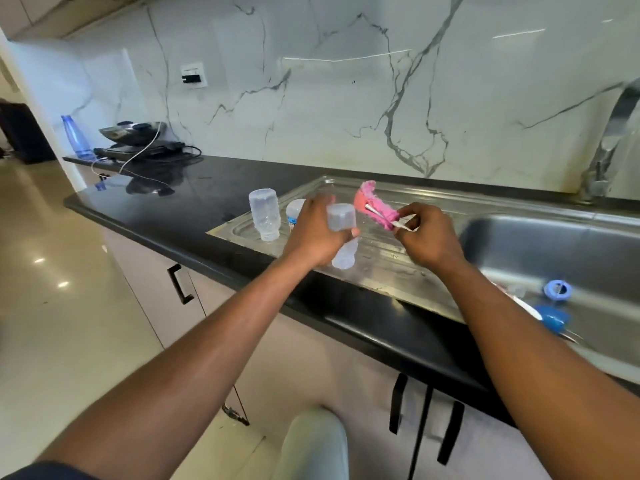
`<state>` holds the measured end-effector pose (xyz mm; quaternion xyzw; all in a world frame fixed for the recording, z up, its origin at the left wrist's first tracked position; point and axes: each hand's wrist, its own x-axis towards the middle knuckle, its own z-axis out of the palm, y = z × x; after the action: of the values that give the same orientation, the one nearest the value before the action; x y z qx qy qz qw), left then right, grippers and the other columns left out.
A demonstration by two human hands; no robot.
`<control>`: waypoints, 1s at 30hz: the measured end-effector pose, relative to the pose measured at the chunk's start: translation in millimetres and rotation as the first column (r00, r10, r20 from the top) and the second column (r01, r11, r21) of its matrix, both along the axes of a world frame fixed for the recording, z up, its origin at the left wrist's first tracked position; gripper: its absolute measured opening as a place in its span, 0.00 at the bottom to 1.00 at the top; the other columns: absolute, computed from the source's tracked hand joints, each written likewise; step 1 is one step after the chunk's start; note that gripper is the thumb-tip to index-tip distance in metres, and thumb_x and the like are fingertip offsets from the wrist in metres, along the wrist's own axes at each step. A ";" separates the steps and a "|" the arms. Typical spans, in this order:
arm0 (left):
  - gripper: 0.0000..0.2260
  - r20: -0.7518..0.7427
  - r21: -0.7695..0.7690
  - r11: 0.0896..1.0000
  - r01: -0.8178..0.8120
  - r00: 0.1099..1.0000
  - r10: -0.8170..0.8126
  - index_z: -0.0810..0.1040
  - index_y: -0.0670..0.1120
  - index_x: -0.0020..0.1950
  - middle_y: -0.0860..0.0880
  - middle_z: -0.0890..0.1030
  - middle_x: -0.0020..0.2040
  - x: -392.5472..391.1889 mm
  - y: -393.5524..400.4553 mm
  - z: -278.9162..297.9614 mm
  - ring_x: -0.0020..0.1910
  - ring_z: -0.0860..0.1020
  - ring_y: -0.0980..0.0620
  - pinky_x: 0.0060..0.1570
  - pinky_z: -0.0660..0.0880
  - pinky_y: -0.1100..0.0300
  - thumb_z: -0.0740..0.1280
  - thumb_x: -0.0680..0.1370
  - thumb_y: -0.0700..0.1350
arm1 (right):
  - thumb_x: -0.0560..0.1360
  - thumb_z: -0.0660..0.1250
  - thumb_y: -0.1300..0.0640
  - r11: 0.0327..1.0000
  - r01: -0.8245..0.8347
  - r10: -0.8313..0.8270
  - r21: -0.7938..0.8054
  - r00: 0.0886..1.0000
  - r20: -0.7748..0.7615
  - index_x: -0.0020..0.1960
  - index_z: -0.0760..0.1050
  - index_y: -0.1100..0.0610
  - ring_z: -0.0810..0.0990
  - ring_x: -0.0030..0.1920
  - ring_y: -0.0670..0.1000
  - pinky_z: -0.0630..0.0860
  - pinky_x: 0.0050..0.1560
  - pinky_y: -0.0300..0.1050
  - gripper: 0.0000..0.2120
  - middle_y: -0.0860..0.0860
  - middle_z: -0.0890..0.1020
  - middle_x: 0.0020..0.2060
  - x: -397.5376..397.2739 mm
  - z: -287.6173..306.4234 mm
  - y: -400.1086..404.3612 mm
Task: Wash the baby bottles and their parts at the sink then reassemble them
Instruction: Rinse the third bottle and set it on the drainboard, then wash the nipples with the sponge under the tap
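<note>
Pink brush (375, 206) (right hand (427, 237)) faces held bottle (343, 237).

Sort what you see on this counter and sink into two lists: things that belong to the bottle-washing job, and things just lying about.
Part of the job:
bottle in the left hand
pink brush in the right hand
upturned bottle
blue ring
blue cap
sink

Just lying about:
blue water bottle
cooker
white cable

arms (214, 334): bare | sleeve (45, 472): dark, short | trouser knee (315, 445): pale grey
</note>
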<state>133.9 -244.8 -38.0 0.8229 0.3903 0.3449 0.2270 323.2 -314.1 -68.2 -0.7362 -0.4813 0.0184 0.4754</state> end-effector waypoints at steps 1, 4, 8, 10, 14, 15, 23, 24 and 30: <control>0.31 0.010 -0.012 1.000 -0.006 1.000 0.006 0.66 0.47 0.74 0.46 0.69 0.70 -2.1 0.3 -5.9 0.66 0.72 0.46 0.56 0.67 0.59 0.73 0.75 0.52 | 0.73 0.73 0.53 1.000 -0.002 0.003 -0.007 1.000 0.008 0.55 0.81 0.50 0.80 0.37 0.51 0.79 0.42 0.51 0.11 0.48 0.80 0.37 -2.2 -0.5 0.3; 0.31 0.029 -0.015 0.999 -0.030 0.999 0.031 0.66 0.47 0.74 0.46 0.69 0.69 0.5 4.8 -12.0 0.65 0.72 0.46 0.58 0.70 0.56 0.73 0.75 0.54 | 0.73 0.74 0.54 0.999 -0.005 0.006 -0.032 1.000 0.021 0.54 0.81 0.50 0.80 0.38 0.51 0.79 0.43 0.51 0.10 0.49 0.81 0.37 -3.9 -2.8 1.9; 0.32 -0.012 0.049 0.996 -0.072 0.997 0.073 0.65 0.48 0.76 0.47 0.69 0.71 8.3 8.8 -12.0 0.68 0.71 0.46 0.63 0.70 0.51 0.72 0.76 0.54 | 0.72 0.74 0.54 0.999 -0.007 0.007 -0.039 1.000 0.004 0.55 0.81 0.51 0.81 0.39 0.51 0.80 0.42 0.50 0.11 0.50 0.82 0.40 -1.3 -4.6 2.7; 0.32 -0.044 0.092 0.992 -0.085 0.995 0.090 0.64 0.48 0.76 0.47 0.68 0.71 8.6 9.6 -12.9 0.69 0.71 0.46 0.64 0.71 0.50 0.72 0.76 0.54 | 0.73 0.74 0.55 0.999 -0.025 0.025 -0.041 1.000 0.000 0.55 0.81 0.51 0.81 0.39 0.51 0.80 0.42 0.51 0.11 0.51 0.82 0.40 -3.1 -4.8 3.0; 0.31 -0.130 0.204 0.971 -0.125 0.980 0.154 0.64 0.49 0.76 0.49 0.69 0.71 7.6 9.6 -14.1 0.68 0.71 0.46 0.57 0.73 0.50 0.70 0.76 0.56 | 0.72 0.75 0.55 0.998 -0.034 0.034 -0.043 0.999 0.008 0.54 0.81 0.51 0.81 0.39 0.52 0.81 0.44 0.53 0.11 0.51 0.82 0.40 -5.8 -5.1 4.2; 0.31 -0.136 0.242 0.959 -0.148 0.973 0.184 0.65 0.50 0.75 0.50 0.69 0.70 7.4 9.4 -14.6 0.68 0.71 0.46 0.56 0.73 0.50 0.70 0.76 0.57 | 0.72 0.75 0.55 0.998 -0.033 0.034 -0.044 0.999 0.009 0.54 0.81 0.51 0.81 0.39 0.52 0.81 0.44 0.53 0.11 0.50 0.82 0.40 -5.9 -4.7 4.5; 0.35 -0.031 0.440 0.859 -0.261 0.952 0.305 0.70 0.50 0.73 0.46 0.70 0.68 13.4 3.8 -19.2 0.64 0.68 0.45 0.59 0.69 0.53 0.73 0.70 0.62 | 0.72 0.75 0.56 0.999 -0.029 0.029 -0.032 0.999 -0.021 0.55 0.81 0.52 0.81 0.39 0.52 0.82 0.43 0.54 0.11 0.49 0.81 0.39 -4.6 -0.3 0.4; 0.34 0.001 0.473 0.840 -0.265 0.954 0.301 0.71 0.50 0.72 0.46 0.71 0.67 14.6 2.1 -18.3 0.63 0.69 0.45 0.59 0.68 0.53 0.74 0.70 0.61 | 0.72 0.74 0.55 0.999 -0.021 0.020 -0.033 1.000 -0.016 0.54 0.81 0.51 0.81 0.39 0.51 0.81 0.43 0.53 0.11 0.48 0.80 0.38 -4.0 1.2 -0.3; 0.21 0.102 0.644 0.757 -0.116 0.993 0.065 0.77 0.48 0.60 0.45 0.74 0.60 53.1 -28.8 -13.2 0.58 0.71 0.45 0.53 0.69 0.53 0.75 0.68 0.48 | 0.72 0.75 0.52 0.996 0.058 -0.056 -0.075 0.998 0.018 0.53 0.80 0.51 0.80 0.41 0.51 0.78 0.42 0.49 0.11 0.48 0.81 0.39 21.3 16.6 -21.0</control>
<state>187.0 -273.6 -51.2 0.8176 0.2777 0.4989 -0.0741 344.5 -335.1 -51.6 -0.7672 -0.4629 0.0169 0.4437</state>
